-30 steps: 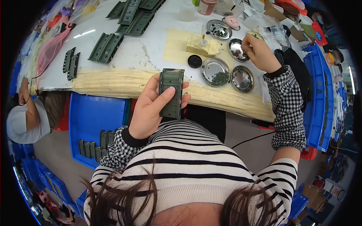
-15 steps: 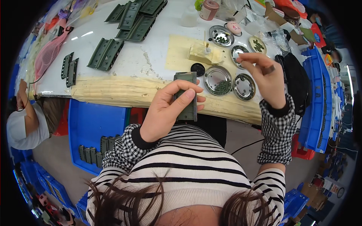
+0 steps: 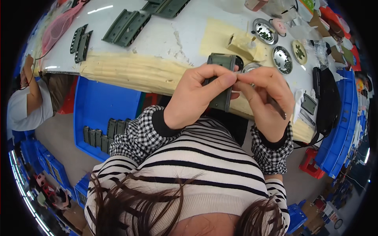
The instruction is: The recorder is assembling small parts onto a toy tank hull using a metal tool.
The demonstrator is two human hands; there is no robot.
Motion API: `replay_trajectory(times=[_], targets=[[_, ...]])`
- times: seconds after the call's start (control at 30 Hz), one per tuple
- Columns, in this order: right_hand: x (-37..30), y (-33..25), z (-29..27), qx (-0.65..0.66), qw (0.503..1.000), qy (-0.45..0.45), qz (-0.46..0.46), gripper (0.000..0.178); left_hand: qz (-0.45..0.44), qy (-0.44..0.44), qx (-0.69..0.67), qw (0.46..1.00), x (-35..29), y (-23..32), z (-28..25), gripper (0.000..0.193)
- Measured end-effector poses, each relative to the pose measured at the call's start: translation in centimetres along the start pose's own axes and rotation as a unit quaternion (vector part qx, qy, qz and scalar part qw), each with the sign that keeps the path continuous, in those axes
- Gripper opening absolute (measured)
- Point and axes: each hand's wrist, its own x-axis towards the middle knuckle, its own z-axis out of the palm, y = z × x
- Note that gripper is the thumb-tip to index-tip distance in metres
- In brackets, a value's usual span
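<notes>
My left hand is closed round a dark green moulded part with ridged side edges, thumb across its face. Against that thumb, at the part's right edge, the thumb and forefinger of my right hand are pinched together. Whatever sits between those fingertips is too small to make out. Curled in the same hand is a slim metal tool, its end sticking out below the fingers. Behind the hands, a metal dish and a black round lid are partly hidden.
Metal dishes of small green pieces stand beyond my right hand, near a yellow block. Larger green panels and narrow pieces lie leftward. A blue bin holds several parts. A black bag lies right; another person sits left.
My right hand has come left and down from over the dishes to the green part, its fingertips meeting my left thumb. The whole view has shifted, and the left hand still holds the part.
</notes>
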Motion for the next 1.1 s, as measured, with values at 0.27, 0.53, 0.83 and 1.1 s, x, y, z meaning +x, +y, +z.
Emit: replay_trajectory(times=[0.27, 0.53, 0.83, 1.1], targets=[[-0.7, 1.7, 1.9, -0.225, 0.949, 0.094, -0.198, 0.022, 0.095, -0.018, 0.119, 0.988, 0.1, -0.5, -1.0, 0.022], [-0.1, 0.9, 0.7, -0.175, 0.974, 0.117, -0.085, 0.02, 0.157, -0.017, 0.082, 0.984, -0.6, -0.1, -1.0, 0.065], [0.8, 1.0, 0.5, -0.234, 0.96, 0.067, -0.142, 0.022, 0.133, -0.049, 0.199, 0.97, -1.1, 0.1, -1.1, 0.059], [0.6, 2.0, 0.1, -0.289, 0.929, 0.051, -0.224, 0.025, 0.153, -0.04, 0.279, 0.947, -1.3, 0.1, -0.7, 0.059]])
